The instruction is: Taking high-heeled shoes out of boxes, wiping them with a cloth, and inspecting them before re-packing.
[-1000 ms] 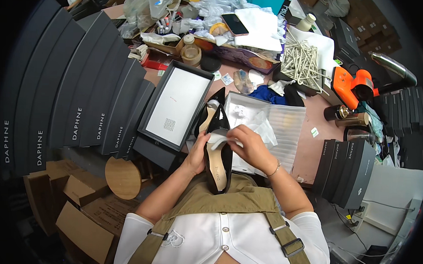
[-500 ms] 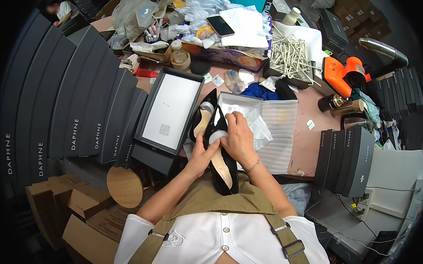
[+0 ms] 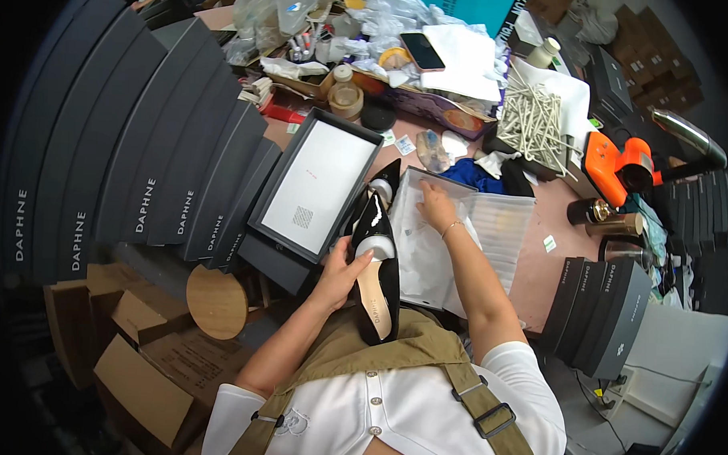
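Observation:
A black, pointed patent shoe (image 3: 390, 280) with a beige insole is in my left hand (image 3: 338, 279), which closes round its side with the thumb near the opening. White stuffing (image 3: 376, 247) shows in the shoe's toe opening. Just beyond it lies a second black pointed shoe (image 3: 388, 174), partly covered by the first. My right hand (image 3: 437, 206) reaches into the far end of a grey shoebox (image 3: 438, 180) lined with white tissue paper (image 3: 427, 262). Its index finger and thumb are apart, with nothing visible between them; the other fingers are partly hidden.
Left of the shoes sits a grey box lid (image 3: 321, 182), white inside. Dark shoeboxes (image 3: 166, 156) stand in a row at the left, more (image 3: 597, 312) at the right. Behind are a bin of white sticks (image 3: 536, 113), a phone (image 3: 423, 51), a bottle (image 3: 344, 98) and an orange device (image 3: 619, 160).
My right hand has left the shoe and moved away, into the grey shoebox. My left hand keeps hold of the shoe. The whole view has shifted and turned slightly.

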The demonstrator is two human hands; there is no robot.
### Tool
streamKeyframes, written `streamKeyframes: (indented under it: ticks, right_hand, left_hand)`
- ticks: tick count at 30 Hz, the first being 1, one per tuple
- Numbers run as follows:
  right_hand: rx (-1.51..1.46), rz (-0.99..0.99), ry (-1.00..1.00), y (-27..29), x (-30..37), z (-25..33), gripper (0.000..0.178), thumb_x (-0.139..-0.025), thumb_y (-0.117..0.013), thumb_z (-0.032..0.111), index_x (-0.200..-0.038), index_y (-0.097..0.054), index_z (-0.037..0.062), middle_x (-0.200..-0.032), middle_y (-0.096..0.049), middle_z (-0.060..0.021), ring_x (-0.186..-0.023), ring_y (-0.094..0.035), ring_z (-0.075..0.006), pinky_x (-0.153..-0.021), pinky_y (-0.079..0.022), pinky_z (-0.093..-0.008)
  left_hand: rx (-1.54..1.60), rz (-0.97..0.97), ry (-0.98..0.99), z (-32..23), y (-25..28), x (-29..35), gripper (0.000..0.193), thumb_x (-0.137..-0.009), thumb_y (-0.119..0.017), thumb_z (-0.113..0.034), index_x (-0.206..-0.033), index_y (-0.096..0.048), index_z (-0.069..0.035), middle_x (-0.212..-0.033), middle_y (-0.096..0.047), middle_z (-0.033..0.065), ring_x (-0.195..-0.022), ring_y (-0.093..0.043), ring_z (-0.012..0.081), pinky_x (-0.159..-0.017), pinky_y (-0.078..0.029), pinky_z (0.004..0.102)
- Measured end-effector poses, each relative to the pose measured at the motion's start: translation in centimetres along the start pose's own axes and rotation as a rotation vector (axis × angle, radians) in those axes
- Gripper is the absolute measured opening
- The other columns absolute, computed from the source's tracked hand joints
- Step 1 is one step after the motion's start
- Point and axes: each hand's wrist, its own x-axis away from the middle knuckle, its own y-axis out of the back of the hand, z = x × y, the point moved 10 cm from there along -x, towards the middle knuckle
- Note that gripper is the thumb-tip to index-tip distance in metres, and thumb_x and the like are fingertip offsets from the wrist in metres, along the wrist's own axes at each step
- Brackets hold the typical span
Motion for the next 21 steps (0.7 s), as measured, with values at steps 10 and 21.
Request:
streamKeyframes:
  ticks: [10,21]
  right_hand:
    - [-0.945,0.111,0.267,11.4,12.9,14.1,0.03,-0.073,-0.068,0.0,-0.102,-0.061,0.0056,-0.095,-0.058,-0.0098,-0.092,-0.059,-0.0227,-0.079,-0.047,-0.0339]
    - [-0.083,-0.281,0.23,13.3,15.6,13.8,0.014,-0.07,-0.066,0.011,-0.078,-0.054,0.0082,-0.071,-0.053,-0.0085,-0.071,-0.058,-0.028,-0.059,-0.046,-0.0402]
  left_hand:
    - [0.092,0.023,-0.063,-0.7,-0.7,-0.2,0.053,-0.092,-0.059,-0.014,-0.136,-0.033,0.001,-0.125,-0.049,0.0104,-0.113,-0.047,0.0151,-0.095,-0.04,0.0286]
    - [-0.057,0.385,0.104,1.2,-7.6,-1.2,0.063,-0.088,-0.064,-0.007,-0.14,-0.028,-0.002,-0.125,-0.05,0.0096,-0.112,-0.051,0.0157,-0.093,-0.045,0.0286]
